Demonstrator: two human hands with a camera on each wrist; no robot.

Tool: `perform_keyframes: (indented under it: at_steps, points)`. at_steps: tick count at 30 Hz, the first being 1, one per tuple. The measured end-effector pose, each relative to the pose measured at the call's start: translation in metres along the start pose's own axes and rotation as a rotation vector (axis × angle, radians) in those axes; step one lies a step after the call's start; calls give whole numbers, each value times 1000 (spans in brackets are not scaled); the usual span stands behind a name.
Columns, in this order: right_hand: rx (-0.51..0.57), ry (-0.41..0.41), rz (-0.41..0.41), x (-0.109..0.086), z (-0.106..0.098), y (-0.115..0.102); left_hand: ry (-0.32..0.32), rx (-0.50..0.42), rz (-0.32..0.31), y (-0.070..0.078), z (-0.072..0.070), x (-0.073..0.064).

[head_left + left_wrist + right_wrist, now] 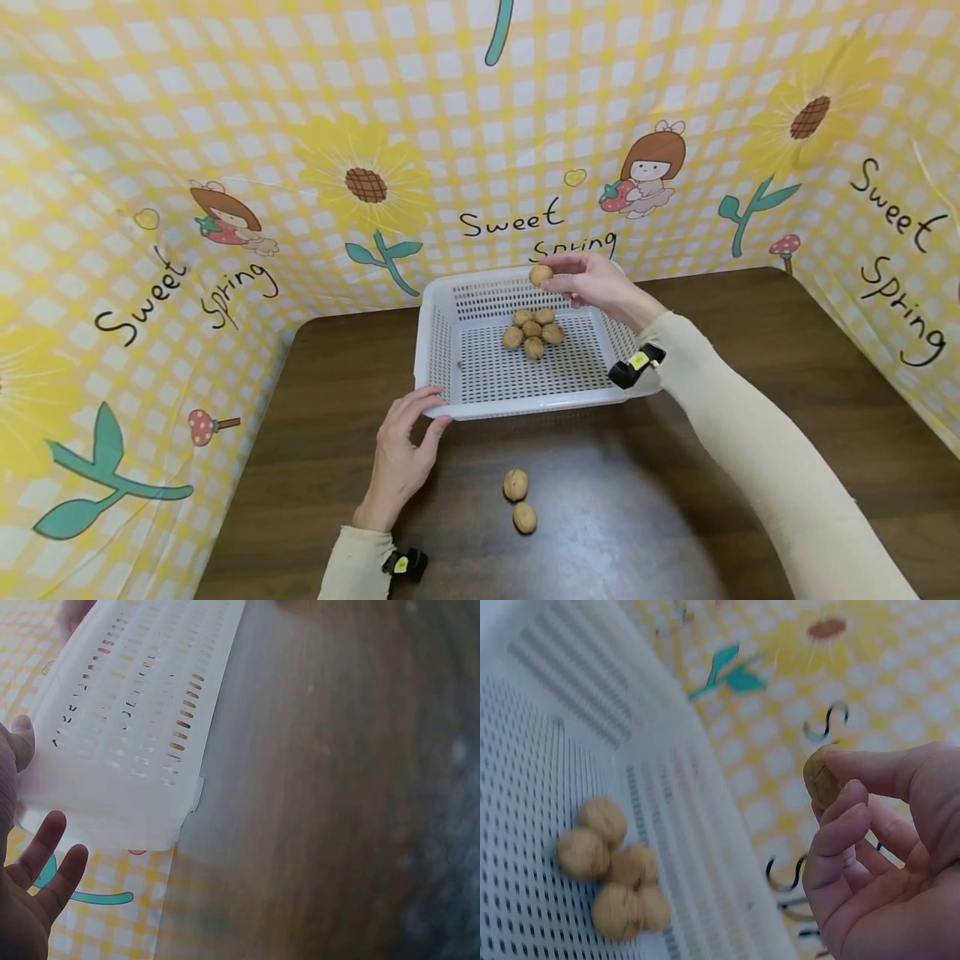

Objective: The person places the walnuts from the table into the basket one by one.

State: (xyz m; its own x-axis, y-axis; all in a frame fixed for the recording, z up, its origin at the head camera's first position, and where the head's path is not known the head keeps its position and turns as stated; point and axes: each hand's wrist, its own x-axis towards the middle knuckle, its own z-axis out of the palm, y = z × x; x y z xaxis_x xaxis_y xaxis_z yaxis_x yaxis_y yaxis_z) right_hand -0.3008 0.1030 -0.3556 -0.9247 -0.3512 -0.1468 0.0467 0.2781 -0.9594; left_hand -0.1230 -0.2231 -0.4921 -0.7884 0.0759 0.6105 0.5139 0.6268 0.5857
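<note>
My right hand (pixel 600 287) pinches a walnut (pixel 823 778) between thumb and fingers, above the far rim of a white plastic basket (pixel 540 406). Inside the basket, several walnuts (pixel 533 347) lie bunched together on the perforated floor. At the near left corner of the basket, my left hand (pixel 405 454) grips the rim. In the left wrist view its thumb (pixel 22 742) rests at the rim, while two other fingers (pixel 67 877) are spread apart outside the basket wall. Two more walnuts (pixel 515 485) lie on the table in front of the basket.
The dark wooden table (pixel 315 467) bears the basket and loose walnuts. A yellow checked cloth (pixel 480 125) with printed flowers and words hangs behind the table and along both sides. A black camera band (pixel 636 367) sits on each wrist.
</note>
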Motion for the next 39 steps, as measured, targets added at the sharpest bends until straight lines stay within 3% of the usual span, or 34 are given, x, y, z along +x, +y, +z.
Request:
perform_keyframes:
  at_steps: [6,14,18,23,26,39]
  points:
    - [-65,44,57,23,-4,20,1,-1,-3,0,1,0]
    - [-113,66,137,35,-1,50,-2,-3,-8,0,0,0]
    - [-200,55,184,38,3,59,-4,-2,-9,0,-1,1]
    - [-366,114,252,42,5,66,-4,3,-12,0,-1,0]
    - [-420,105,303,44,4,70,-7,8,-4,1,0,-1]
    - [-417,61,307,51,7,73,-19,8,-22,1,-1,-2]
